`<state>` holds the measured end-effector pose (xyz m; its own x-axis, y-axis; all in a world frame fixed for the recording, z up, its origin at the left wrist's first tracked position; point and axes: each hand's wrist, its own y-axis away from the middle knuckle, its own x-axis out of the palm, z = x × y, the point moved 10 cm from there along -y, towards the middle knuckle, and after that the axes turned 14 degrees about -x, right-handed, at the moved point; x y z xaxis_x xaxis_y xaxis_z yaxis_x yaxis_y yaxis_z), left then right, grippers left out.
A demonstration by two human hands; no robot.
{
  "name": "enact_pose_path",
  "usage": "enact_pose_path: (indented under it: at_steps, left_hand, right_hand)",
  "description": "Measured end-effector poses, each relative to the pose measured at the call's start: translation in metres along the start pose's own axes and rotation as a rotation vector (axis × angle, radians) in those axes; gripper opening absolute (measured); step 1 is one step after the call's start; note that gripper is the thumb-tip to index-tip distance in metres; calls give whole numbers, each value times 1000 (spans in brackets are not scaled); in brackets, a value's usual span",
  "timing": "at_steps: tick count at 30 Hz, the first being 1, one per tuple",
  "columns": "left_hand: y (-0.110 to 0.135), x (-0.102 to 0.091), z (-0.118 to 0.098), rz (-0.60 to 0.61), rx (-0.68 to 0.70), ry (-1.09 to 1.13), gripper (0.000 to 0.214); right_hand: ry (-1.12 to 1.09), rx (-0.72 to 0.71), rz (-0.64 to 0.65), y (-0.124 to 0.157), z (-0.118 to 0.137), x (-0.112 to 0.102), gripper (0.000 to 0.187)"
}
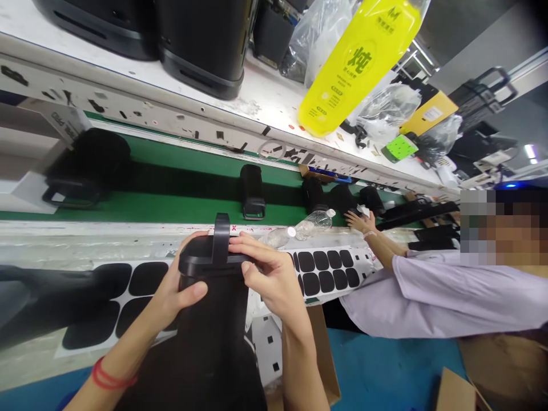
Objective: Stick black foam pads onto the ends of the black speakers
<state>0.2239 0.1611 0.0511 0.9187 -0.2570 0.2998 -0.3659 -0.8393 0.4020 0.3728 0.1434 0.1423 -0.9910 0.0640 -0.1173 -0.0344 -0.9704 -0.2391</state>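
A tall black device with rounded edges [212, 308], its exact kind unclear, stands close in front of me with a loop handle [221, 237] across its top. My left hand [182, 291] wraps its left side near the top rim, thumb on the near face. On the opposite side, my right hand [272, 271] grips the top right corner, its fingers lying over the top beside the handle and its thumb at the rim. The device's lower part merges with dark shapes below, so its base cannot be made out.
A green conveyor belt [188, 191] carries similar black devices [252, 191]. Sheets of black rounded pads [148, 278] lie on the bench, near clear plastic bottles [314, 224]. A yellow bottle [359, 63] stands on the shelf above. At right, a co-worker's hands [362, 221] reach over the belt.
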Motion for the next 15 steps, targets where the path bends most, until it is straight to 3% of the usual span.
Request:
enact_pose_path:
  at_steps: [4,6,9,13,15]
  left_hand:
    - [-5,-3,1,5,25,-10,76]
    - [-8,-4,2,-3,19,-39,76]
    - [-14,-10,6,-87,-29,-151,79]
    - [-18,-19,14,-245,-105,-262,90]
    - [-20,-19,19,-272,-139,-288,94]
  right_hand:
    - [-1,-12,-75,0,-9,0,17]
    - [24,-20,-123,9,-17,3,22]
    - [19,83,-126,36,-45,15,59]
    - [-144,305,-62,73,-93,37,129]
    - [-189,314,-76,77,-107,36,136]
